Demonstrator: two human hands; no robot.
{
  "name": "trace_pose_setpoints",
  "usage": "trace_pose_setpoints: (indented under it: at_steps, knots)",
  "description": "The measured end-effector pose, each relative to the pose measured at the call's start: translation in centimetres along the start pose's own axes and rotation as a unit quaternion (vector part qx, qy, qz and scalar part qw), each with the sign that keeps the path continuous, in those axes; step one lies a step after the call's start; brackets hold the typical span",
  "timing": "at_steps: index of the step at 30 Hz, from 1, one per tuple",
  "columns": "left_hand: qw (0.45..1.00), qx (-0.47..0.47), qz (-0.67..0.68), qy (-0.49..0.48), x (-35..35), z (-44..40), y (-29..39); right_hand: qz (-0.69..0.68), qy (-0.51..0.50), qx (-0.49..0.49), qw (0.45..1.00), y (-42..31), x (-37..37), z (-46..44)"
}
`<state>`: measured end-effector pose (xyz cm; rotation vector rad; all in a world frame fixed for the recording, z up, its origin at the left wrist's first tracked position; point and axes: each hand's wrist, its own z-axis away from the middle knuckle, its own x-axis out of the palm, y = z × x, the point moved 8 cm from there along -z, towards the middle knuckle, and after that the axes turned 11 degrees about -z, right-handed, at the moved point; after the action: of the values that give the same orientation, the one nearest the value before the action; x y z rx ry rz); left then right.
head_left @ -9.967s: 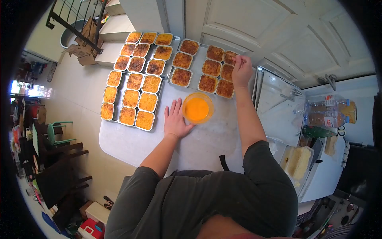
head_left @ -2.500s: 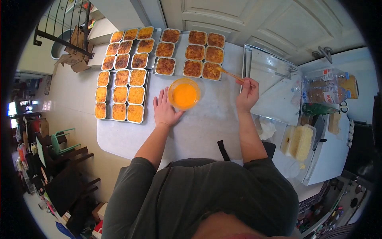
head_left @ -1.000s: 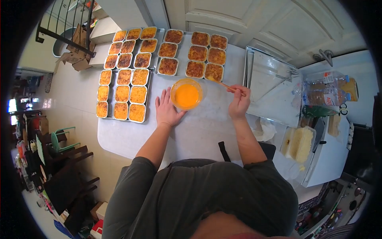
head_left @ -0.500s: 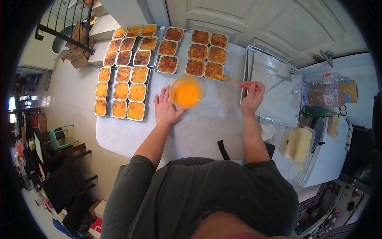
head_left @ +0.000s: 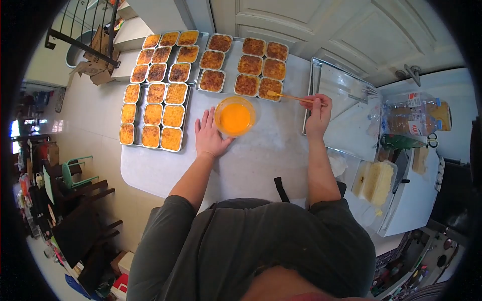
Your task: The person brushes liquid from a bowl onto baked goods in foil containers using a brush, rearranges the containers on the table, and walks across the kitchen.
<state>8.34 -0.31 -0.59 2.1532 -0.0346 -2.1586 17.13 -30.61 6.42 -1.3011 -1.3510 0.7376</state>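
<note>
In my right hand [head_left: 318, 116] is the handle of a pastry brush [head_left: 293, 97]. Its bristles touch the top of a browned, food-filled foil tray [head_left: 271, 87], the nearest right one of its group. My left hand [head_left: 211, 136] lies flat on the table with the fingers spread, just left of a clear bowl [head_left: 235, 131] of orange-yellow liquid. More foil trays [head_left: 212, 80] with dark browned tops stand behind the bowl. To the left, several foil trays with yellower tops [head_left: 172, 116] sit on metal baking sheets [head_left: 187, 108].
An upright baking sheet and a large metal tray [head_left: 346, 108] lie at the right, with plastic bottles [head_left: 411, 123] beyond. A container with a pale yellow block [head_left: 379, 183] is near my right elbow. A black strap [head_left: 281, 189] lies at the table's front edge.
The brush has shifted slightly left across the same foil tray's top, and my right hand has moved a little with it. My left hand stays in place.
</note>
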Motion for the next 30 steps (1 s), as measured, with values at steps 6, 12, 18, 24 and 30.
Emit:
trace_pose_setpoints:
  at_steps: [6,12,18,24,30]
  knots:
    - [1.000,0.002,-0.001,-0.006,0.2,0.0,-0.1,0.046,-0.037,0.013,0.998,-0.5,-0.5,-0.6]
    - [1.000,0.002,-0.001,-0.007,0.2,0.0,-0.1,0.026,-0.043,0.019,0.999,-0.9,0.5,-1.5]
    - [1.000,0.004,0.000,-0.005,0.1,0.0,-0.1,0.090,-0.066,0.012,0.994,-1.2,0.0,-1.7]
    - [1.000,0.004,0.005,0.000,0.1,0.0,-0.1,0.010,-0.048,0.031,0.998,0.3,1.0,-1.6]
    - [1.000,0.005,0.007,0.001,0.1,0.0,-0.1,0.074,-0.048,0.017,0.996,-0.7,-0.3,-1.4]
